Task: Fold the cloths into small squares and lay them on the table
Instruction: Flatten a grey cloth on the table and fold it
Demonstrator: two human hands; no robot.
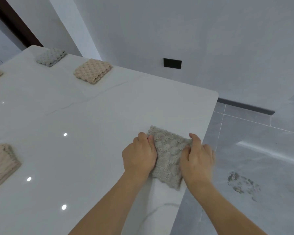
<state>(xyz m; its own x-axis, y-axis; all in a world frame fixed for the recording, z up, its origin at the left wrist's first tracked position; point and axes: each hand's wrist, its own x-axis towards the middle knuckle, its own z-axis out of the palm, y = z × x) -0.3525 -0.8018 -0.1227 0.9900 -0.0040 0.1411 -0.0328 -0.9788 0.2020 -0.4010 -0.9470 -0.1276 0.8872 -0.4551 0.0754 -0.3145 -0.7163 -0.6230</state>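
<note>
Black wall plate [172,63], grey tiled floor [255,167], dark skirting strip [244,107], dark door frame [15,22]

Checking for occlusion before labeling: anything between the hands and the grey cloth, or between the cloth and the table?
Nothing visible. The left hand and right hand grip the grey cloth at its two sides, and it already lies on the table near the right edge. The other folded cloths lie well apart.

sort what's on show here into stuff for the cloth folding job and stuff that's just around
Job: grey cloth gripped by left hand and right hand; folded cloths, beige, pale grey; table.
Just around: black wall plate, floor stain.
</note>
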